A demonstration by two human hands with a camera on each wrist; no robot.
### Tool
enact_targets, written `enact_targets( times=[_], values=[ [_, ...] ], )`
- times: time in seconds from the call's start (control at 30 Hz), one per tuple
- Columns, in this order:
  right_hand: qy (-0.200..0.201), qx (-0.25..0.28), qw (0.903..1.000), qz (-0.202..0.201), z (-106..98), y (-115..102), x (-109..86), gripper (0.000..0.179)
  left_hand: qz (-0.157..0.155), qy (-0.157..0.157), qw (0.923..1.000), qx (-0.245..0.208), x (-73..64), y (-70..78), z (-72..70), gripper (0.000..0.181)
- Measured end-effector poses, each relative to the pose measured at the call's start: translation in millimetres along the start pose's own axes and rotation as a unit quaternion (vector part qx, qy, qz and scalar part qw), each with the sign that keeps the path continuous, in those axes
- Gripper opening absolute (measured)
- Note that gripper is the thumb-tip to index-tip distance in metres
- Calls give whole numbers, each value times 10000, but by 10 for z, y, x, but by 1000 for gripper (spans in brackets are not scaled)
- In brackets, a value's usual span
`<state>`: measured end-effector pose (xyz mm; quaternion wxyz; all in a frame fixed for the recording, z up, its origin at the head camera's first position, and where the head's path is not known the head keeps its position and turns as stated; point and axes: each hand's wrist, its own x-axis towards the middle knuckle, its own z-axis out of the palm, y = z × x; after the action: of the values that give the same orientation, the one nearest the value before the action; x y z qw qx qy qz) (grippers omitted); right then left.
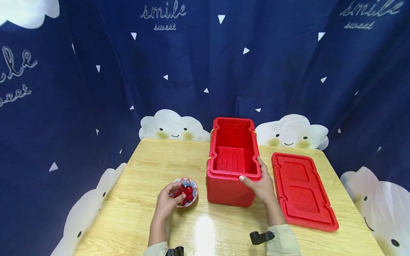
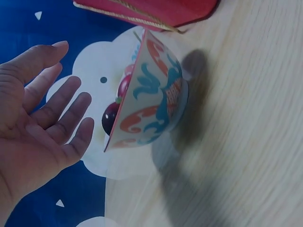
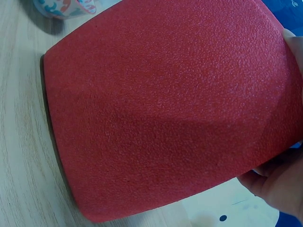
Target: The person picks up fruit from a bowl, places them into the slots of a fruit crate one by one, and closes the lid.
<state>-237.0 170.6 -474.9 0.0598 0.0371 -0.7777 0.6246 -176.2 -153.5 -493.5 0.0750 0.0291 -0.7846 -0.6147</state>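
Note:
A patterned bowl [image 1: 194, 185] of dark red cherries [image 1: 189, 190] stands on the wooden table, left of a lidless red foam box [image 1: 231, 190]. Over the bowl hovers my left hand [image 1: 166, 200], fingers loosely bent. The left wrist view shows this hand [image 2: 47, 104] apart from the bowl [image 2: 158, 94], with nothing in it. My right hand [image 1: 263, 183] grips the box's near right corner, thumb over the rim and fingers along the side. In the right wrist view the box's wall [image 3: 165, 109] fills most of the picture, and the hand [image 3: 279, 184] is partly cut off.
The red box lid [image 1: 304, 192] lies flat on the table [image 1: 141, 170], right of the box. Yellow cord [image 1: 209, 158] runs along the box's side. A dark blue curtain [image 1: 185, 60] with cloud figures hangs behind and around the table.

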Motion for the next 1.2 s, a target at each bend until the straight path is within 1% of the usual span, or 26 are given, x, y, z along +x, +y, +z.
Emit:
enact_targets(
  times=[0.2, 0.33, 0.47, 0.57, 0.63, 0.83, 0.93, 1.07, 1.2],
  values=[
    [-38, 79, 9999, 54, -11, -26, 6, 98, -92, 74, 9999, 51, 105, -300, -17, 44],
    [-104, 79, 9997, 183, -13, -188, -51, 98, -63, 74, 9999, 124, 108, -408, -4, 44],
    [-125, -3, 9998, 173, -14, -232, -68, 98, -22, 71, 9996, 282, 108, -494, 26, 42],
    [-120, -17, 9997, 192, -21, -185, -44, 99, -9, 80, 9993, 376, 115, -530, 39, 42],
    [-124, 14, 9997, 231, -23, -218, -54, 99, -15, 99, 9990, 447, 118, -540, 43, 42],
    [-99, -44, 9998, 169, -7, -334, -111, 96, 3, 246, 9972, 700, 135, -553, 66, 40],
    [-90, -89, 9998, 161, -2, -355, -122, 95, -29, 294, 9965, 782, 144, -549, 79, 38],
    [-77, -88, 9998, 153, -1, -347, -122, 94, -44, 347, 9943, 1006, 162, -557, 90, 36],
    [-97, -57, 9999, 119, -7, -284, -100, 96, -32, 357, 9922, 1196, 177, -598, 108, 36]
  ],
)
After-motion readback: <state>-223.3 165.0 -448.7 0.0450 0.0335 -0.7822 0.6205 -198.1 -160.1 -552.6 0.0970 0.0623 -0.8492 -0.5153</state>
